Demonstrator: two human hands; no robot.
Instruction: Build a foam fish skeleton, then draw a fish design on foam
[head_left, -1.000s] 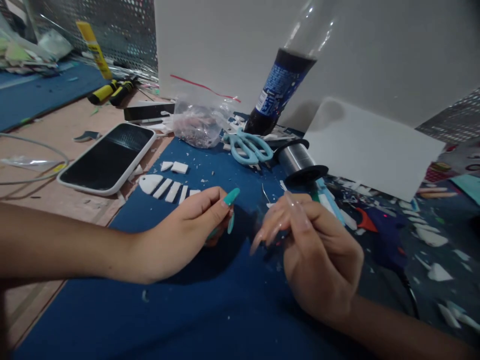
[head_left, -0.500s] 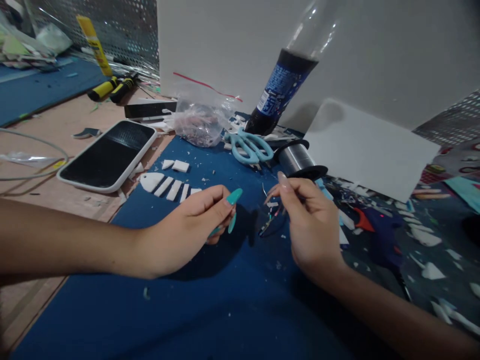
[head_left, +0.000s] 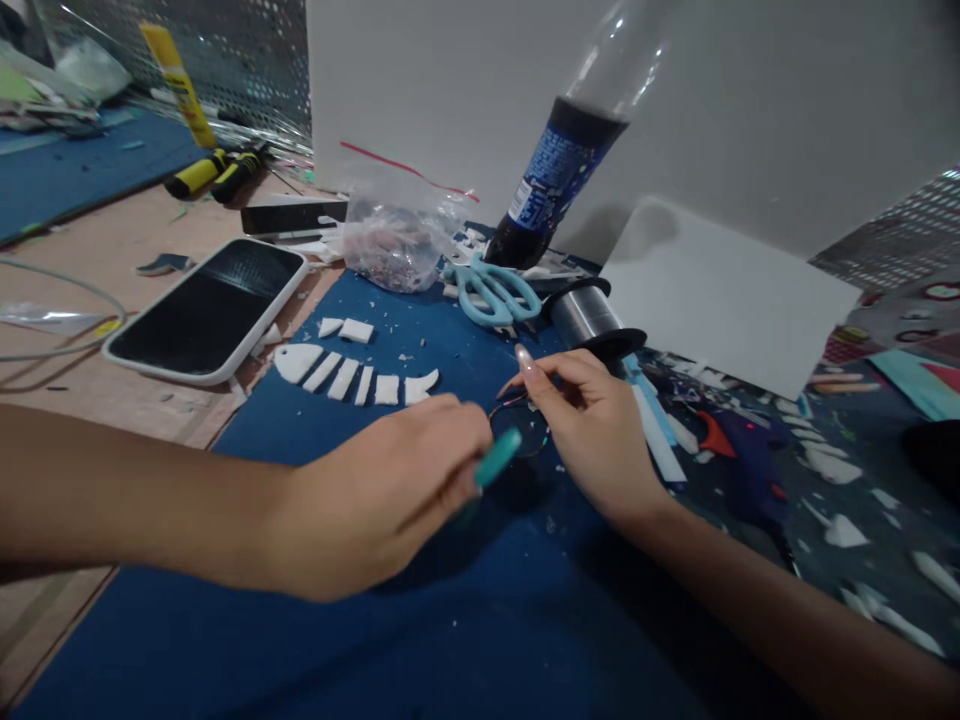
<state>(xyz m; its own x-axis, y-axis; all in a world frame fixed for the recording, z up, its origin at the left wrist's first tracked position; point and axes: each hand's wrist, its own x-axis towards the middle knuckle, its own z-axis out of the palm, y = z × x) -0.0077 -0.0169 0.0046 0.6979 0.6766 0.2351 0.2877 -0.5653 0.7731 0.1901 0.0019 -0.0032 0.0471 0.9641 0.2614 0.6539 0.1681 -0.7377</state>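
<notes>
On the person's side of the line spool (head_left: 589, 316), a thin loop (head_left: 534, 453) is between the hands, nearer to the right hand (head_left: 596, 430), which seems to pinch it. The left hand (head_left: 390, 490) is curled beside; whether it holds something, I cannot tell.

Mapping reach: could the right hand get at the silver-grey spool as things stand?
Probably yes. The spool lies just beyond the knuckles of the right hand, and nothing visible stands between them. The thin loop it seems to pinch may hinder a grasp.
</notes>
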